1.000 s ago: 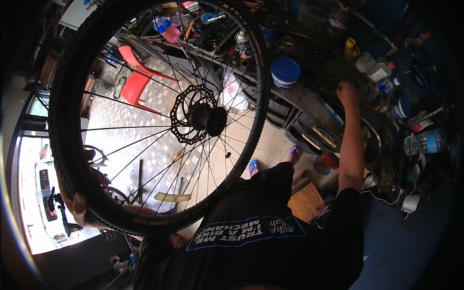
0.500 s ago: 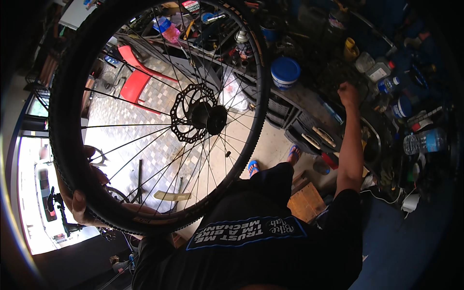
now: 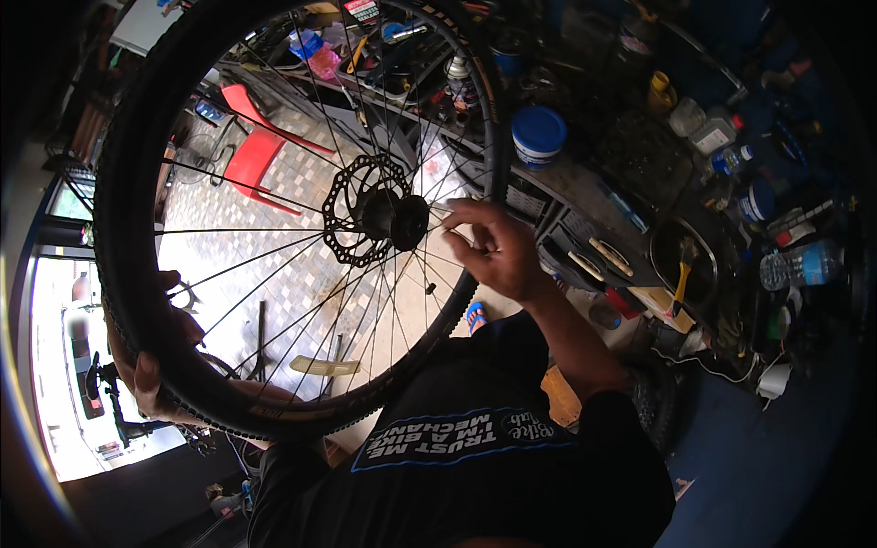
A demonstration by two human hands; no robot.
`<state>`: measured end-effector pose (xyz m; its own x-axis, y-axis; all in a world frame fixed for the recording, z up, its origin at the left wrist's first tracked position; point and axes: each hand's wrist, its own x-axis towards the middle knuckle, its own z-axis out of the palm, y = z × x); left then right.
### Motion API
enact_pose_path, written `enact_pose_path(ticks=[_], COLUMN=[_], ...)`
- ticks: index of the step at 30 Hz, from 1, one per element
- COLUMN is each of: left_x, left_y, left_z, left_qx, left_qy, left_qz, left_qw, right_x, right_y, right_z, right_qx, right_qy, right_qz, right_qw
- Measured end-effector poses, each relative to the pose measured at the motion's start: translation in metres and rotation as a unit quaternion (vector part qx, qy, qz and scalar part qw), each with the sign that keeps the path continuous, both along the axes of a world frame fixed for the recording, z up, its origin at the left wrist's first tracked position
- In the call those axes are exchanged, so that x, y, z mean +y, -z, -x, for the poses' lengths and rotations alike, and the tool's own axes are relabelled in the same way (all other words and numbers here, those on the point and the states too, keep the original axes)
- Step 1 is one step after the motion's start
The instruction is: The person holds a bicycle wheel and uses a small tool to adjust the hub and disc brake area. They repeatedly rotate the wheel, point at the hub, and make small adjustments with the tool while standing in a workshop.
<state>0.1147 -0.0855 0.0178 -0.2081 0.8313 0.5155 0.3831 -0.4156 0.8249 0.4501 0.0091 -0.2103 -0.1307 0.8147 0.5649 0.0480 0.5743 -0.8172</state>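
A bicycle wheel with a knobby black tyre point(image 3: 137, 228) stands tilted in front of me on the left. My left hand point(image 3: 151, 384) grips the tyre at its lower left, with the thumb on the near side and fingers showing through the spokes. A black disc brake rotor point(image 3: 340, 219) sits on the black hub point(image 3: 411, 222). Just right of the hub is my right hand point(image 3: 502, 251), its fingers curled and thumb and forefinger brought close together. Whatever they pinch is too small to make out. A tubeless valve stem point(image 3: 430, 289) shows inside the rim.
A cluttered workbench runs along the right, with a blue-lidded tub point(image 3: 539, 137), several bottles and a round metal bowl point(image 3: 658, 247) with a yellow-handled brush point(image 3: 683, 274). Beyond the spokes stands a red chair point(image 3: 251, 160) on the tiled floor.
My right hand has come from the workbench, leftwards and down, to beside the wheel's hub. The bowl and brush its arm covered now show. My left hand keeps its grip, and the wheel barely moved.
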Motion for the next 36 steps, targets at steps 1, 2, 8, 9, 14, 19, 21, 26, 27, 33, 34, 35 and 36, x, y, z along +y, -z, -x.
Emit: enact_pose_path(ticks=[1,2,8,9,14,19,21,26,27,33,34,35,36], left_x=[0.002,0.003,-0.005,-0.005,-0.005,-0.003,-0.003,-0.003,-0.003,-0.004,-0.004,-0.003,-0.003], left_y=[0.001,0.001,0.006,0.007,0.008,0.006,0.006,0.005,0.004,0.004,0.005,0.006,0.007], left_z=[-0.002,-0.003,0.002,0.001,-0.002,0.001,0.004,0.004,0.005,0.010,0.013,0.014,0.013], left_qx=[-0.006,-0.009,0.023,0.027,0.021,0.038,0.039,0.033,0.027,0.011,0.025,0.029,0.033], left_qy=[0.004,0.007,0.006,0.001,-0.016,-0.019,-0.020,-0.018,-0.017,-0.001,-0.001,-0.001,-0.002], left_qz=[-0.006,-0.010,-0.011,-0.012,-0.016,-0.005,0.000,0.008,0.013,0.018,0.018,0.015,0.012], left_qw=[1.000,1.000,1.000,1.000,1.000,0.999,0.999,0.999,0.999,1.000,1.000,0.999,0.999], right_x=[0.003,0.007,0.018,0.018,0.021,0.023,0.023,0.023,0.022,0.010,0.010,0.010,0.010], right_y=[0.001,0.004,0.010,0.010,0.014,0.014,0.012,0.019,0.019,0.012,0.012,0.012,0.012], right_z=[0.009,0.016,0.025,0.024,0.023,0.023,0.022,0.023,0.020,0.007,0.007,0.008,0.008], right_qx=[-0.010,-0.020,-0.054,-0.066,-0.110,-0.111,-0.102,-0.056,-0.058,-0.180,-0.185,-0.189,-0.193], right_qy=[-0.002,-0.004,-0.018,-0.024,-0.011,-0.003,-0.002,0.059,0.065,0.067,0.070,0.073,0.075], right_qz=[-0.022,-0.044,-0.102,-0.107,-0.137,-0.164,-0.187,-0.189,-0.189,-0.166,-0.171,-0.175,-0.180], right_qw=[1.000,0.999,0.993,0.992,0.984,0.980,0.977,0.979,0.978,0.967,0.965,0.963,0.962])
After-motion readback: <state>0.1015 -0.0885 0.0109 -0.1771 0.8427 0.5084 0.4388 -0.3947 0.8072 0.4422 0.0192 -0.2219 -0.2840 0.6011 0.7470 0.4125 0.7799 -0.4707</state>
